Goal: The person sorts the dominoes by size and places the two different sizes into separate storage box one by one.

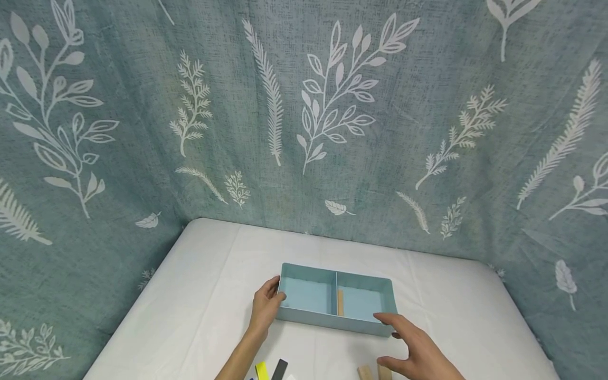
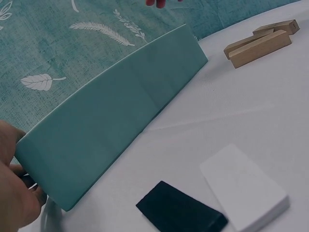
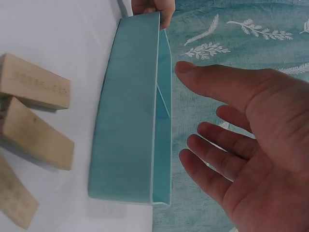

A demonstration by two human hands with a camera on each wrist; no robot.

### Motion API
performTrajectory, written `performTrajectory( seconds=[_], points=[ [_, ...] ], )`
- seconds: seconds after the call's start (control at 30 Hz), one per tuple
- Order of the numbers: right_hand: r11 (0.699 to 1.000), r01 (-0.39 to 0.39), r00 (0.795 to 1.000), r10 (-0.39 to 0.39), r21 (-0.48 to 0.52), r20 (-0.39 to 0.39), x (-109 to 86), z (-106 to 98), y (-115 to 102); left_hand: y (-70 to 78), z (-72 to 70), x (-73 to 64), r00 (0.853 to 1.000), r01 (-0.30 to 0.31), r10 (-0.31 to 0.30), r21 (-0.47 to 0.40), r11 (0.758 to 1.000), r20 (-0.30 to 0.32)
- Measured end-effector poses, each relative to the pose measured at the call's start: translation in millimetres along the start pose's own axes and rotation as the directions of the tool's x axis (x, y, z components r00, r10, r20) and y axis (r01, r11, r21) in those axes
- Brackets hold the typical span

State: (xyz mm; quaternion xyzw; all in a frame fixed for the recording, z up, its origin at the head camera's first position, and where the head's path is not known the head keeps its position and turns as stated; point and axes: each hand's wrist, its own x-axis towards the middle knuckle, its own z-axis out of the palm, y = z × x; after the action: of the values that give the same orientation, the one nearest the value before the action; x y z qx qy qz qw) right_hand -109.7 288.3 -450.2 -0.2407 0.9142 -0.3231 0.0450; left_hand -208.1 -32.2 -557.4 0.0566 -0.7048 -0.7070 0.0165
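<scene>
My left hand (image 1: 267, 306): pinching the left end wall of a box (image 1: 309, 315), thumb at the rim. My right hand (image 1: 412, 345): thumb and fingers spread, holding nothing, near the box's right end, with a gap between in the right wrist view.

Box: blue-green, open side up, set lengthwise before me mid-worktop; one divider (image 1: 336, 293), two compartments. Right compartment: one wooden strip (image 1: 340, 302) along the divider. Left compartment: bare floor.

Nearer me: wooden blocks (image 3: 38, 135) by my right hand; a yellow piece (image 1: 262, 370) and a black block (image 1: 279, 369) by my left forearm.

Worktop (image 1: 214, 274): white covering, lightly creased, rounded far corners. Room: blue-green fabric (image 1: 294, 200) behind and at both sides, printed with white leaves and sprigs.

Writing: a line of stamped characters on one wooden block, too blurred to read.

Left wrist view only: the full top of a white block (image 2: 244, 186) beside the black one. Both wrist views: three wooden blocks; the head view catches two at its lower edge.
</scene>
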Motion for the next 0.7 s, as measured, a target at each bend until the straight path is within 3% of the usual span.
performTrajectory(
  seconds=[0.23,0.43,0.6,0.7],
  points=[
    [0.998,0.061,0.998,-0.061,-0.019,0.019,-10.6,9.6,9.0,0.7,1.0,1.7,1.000,-0.004,0.004,0.001,1.000,-0.009],
    [0.997,-0.075,0.987,0.069,0.033,0.146,-13.1,16.6,9.9,0.0,0.2,0.9,1.000,-0.003,0.003,-0.007,1.000,-0.009],
    [0.993,-0.113,0.973,0.118,-0.038,0.201,-15.0,28.9,14.3,-1.8,-0.3,-0.6,1.000,-0.004,0.004,-0.006,1.000,-0.003],
    [0.982,-0.182,0.947,0.190,-0.053,0.259,-12.6,37.2,19.9,-2.4,-0.4,-0.6,1.000,-0.006,0.006,-0.006,1.000,0.002]
  ],
)
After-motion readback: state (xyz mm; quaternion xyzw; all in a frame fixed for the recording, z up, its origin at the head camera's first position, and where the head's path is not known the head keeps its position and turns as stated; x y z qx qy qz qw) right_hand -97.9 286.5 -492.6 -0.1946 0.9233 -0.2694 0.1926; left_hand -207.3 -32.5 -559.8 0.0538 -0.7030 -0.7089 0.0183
